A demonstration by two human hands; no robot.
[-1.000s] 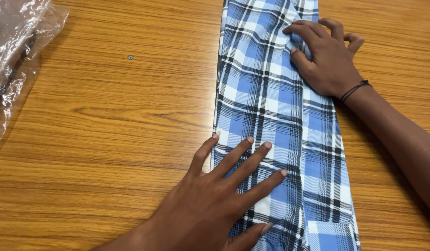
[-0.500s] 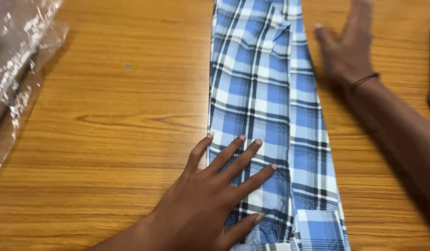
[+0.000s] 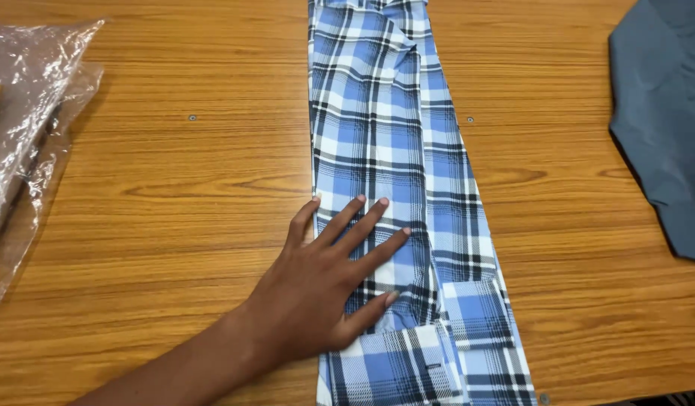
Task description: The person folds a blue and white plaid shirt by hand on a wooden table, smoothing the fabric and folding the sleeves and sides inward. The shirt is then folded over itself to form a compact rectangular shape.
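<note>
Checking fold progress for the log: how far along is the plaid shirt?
Done: the blue plaid shirt lies on the wooden table folded lengthwise into a narrow strip, cuffs showing at its near end.
In hand: the left hand presses flat on the strip, fingers spread; the right hand is out of view.
Left: no crosswise fold shows yet; the strip runs full length. A grey garment lies unfolded at right; a clear plastic bag at left.

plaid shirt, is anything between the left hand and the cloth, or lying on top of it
Nothing visible does. The left hand lies flat, fingers spread, straight on the folded plaid shirt. The clear plastic bag and the grey cloth lie apart from it on the wooden table. The right hand is out of view.
</note>
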